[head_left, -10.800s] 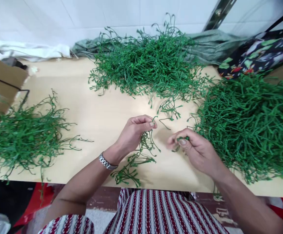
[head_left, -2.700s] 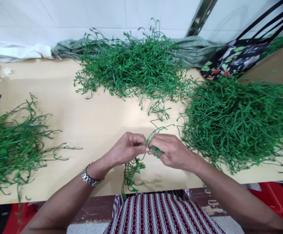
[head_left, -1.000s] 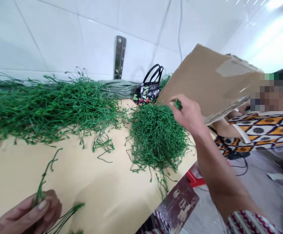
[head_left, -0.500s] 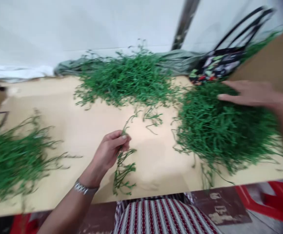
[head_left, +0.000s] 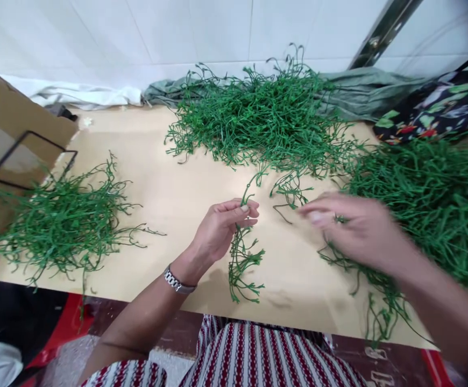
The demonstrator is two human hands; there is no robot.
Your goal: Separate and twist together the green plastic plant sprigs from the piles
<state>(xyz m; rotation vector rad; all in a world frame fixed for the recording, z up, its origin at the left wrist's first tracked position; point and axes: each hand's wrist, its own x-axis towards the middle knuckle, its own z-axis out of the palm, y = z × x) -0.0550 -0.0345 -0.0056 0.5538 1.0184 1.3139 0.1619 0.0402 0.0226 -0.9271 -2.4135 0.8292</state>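
My left hand (head_left: 226, 228), with a metal watch on its wrist, pinches a few thin green artificial plant stems. One stem (head_left: 248, 189) sticks up past the thumb, and a branched bunch (head_left: 245, 269) hangs below the fingers over the table. To the right, my right hand (head_left: 355, 228) is blurred by motion, its fingers closed, with green stem tips (head_left: 341, 219) showing among them. It is in front of the large right-hand heap of green stems (head_left: 427, 199). A small loose cluster (head_left: 290, 188) lies on the table between the hands.
Another heap of stems (head_left: 258, 115) lies at the back against a grey-green cloth (head_left: 363, 91). A smaller heap (head_left: 68, 220) is at left, by a cardboard box (head_left: 16, 118) and black wire frame (head_left: 32, 161). A floral bag (head_left: 439, 107) sits back right on the table (head_left: 149, 188).
My right hand reached to the right-hand heap and has come back left towards my left hand. My left hand keeps its stems. The head view swung right, then back left.
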